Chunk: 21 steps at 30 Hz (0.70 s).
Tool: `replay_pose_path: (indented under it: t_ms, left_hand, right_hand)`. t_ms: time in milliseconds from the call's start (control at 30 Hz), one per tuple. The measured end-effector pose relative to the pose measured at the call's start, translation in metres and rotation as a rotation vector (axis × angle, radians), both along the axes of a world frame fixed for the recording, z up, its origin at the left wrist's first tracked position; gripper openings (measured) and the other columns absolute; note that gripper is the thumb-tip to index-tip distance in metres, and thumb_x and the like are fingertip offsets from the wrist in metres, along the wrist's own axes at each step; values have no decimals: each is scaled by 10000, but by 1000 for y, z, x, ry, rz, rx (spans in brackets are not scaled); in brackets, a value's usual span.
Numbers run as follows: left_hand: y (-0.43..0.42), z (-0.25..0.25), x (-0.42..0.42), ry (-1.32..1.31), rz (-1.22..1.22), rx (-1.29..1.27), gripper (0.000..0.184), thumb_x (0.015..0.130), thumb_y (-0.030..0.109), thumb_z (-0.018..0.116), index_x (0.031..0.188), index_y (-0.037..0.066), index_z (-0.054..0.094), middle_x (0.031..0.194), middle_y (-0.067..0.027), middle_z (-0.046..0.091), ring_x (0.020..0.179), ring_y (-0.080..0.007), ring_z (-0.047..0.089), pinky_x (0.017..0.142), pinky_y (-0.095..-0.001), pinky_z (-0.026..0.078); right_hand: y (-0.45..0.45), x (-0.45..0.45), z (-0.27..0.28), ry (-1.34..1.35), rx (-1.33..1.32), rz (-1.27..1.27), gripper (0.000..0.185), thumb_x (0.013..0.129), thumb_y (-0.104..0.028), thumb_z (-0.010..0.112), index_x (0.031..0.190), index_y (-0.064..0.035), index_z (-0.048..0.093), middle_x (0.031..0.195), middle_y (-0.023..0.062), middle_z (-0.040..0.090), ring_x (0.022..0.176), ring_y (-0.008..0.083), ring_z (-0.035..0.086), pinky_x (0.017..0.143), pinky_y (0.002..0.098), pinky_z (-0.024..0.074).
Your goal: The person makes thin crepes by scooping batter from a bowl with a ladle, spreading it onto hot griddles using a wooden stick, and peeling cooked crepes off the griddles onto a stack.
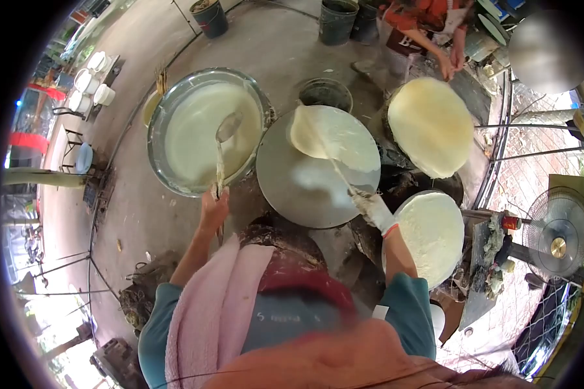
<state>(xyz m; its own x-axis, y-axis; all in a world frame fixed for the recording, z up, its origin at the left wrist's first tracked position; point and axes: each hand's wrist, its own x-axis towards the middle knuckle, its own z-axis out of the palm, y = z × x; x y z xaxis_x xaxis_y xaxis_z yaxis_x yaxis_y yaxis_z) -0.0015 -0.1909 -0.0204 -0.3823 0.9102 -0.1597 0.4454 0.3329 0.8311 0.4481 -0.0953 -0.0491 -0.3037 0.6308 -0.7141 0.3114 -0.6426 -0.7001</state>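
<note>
My left hand is closed around the handle of a ladle, whose bowl is over a wide metal basin of pale, creamy batter. In my right hand, which wears a whitish glove, is the thin handle of a long-handled spreader. The spreader's pale, flat end lies over the far part of a round griddle. Pale batter partly covers the griddle's far side, while its near side looks bare and shiny.
Right of the griddle are a round pale yellow sheet and another round surface with a whitish layer. A fan stands at far right. Another person's hands are at the upper right. Buckets stand at the back.
</note>
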Motion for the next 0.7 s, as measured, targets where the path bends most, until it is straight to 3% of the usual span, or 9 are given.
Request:
replay_pose_path:
  t_ms: [200,267,300,367,433,500,600,633,700]
  left_hand:
    - [-18,-8,3,-71,155,-82,185,876,156,564,865,-28,546,627,-137,529,571,-222,478,544,-379,406]
    - [-19,-10,1,-22,112,-113,191,870,160,566,882,-30,550,646,-174,538,583,-259,498,568,-400,419]
    - [-20,-7,4,52,96,-120,192,869,164,564,884,-27,550,651,-178,539,586,-265,504,574,-403,421]
    - [-23,1,9,203,61,-133,195,869,172,561,888,-22,551,660,-187,541,592,-278,516,587,-409,425]
    - [-32,-3,5,117,104,-206,202,869,178,558,895,-23,548,676,-192,547,597,-296,521,590,-410,423]
    - [-36,-9,2,100,110,-236,205,871,180,554,899,-22,545,687,-195,551,604,-311,524,594,-412,424]
    - [-25,-10,-5,191,46,-217,212,875,189,550,909,-20,546,707,-207,559,633,-343,533,607,-418,431]
    - [-16,-6,-3,224,24,-205,220,877,197,549,918,-19,549,718,-215,565,652,-363,540,617,-423,434]
    - [-5,-6,0,252,-11,-194,245,883,215,548,933,-24,555,748,-236,579,702,-401,557,646,-440,443]
  right_hand:
    - [15,27,-12,113,172,-96,280,918,-99,590,1183,-16,624,1077,5,644,978,105,543,842,228,432]
    - [35,28,-17,226,109,-177,345,909,-138,603,1245,-61,593,926,-21,640,652,52,493,557,189,389]
    - [40,22,15,11,77,-7,360,907,-152,607,1258,-78,586,824,-28,630,518,35,433,446,184,335]
    - [29,3,22,27,-34,109,369,899,-174,618,1261,-108,591,646,-77,514,394,30,260,357,215,196]
    - [16,6,12,100,-88,152,376,892,-180,633,1259,-108,596,586,-102,428,397,25,279,369,224,191]
    - [19,18,21,83,-90,214,400,891,-154,629,1274,-55,566,661,-47,518,512,26,440,429,192,336]
    - [44,46,-61,429,102,-165,362,912,-112,584,1237,46,554,979,68,615,989,135,580,847,188,471]
    - [59,42,-65,399,28,-238,286,917,-127,584,1146,43,605,948,65,613,962,123,571,814,187,466]
    - [57,20,-19,132,185,147,267,908,-177,612,1095,13,621,798,16,592,722,75,549,604,170,444]
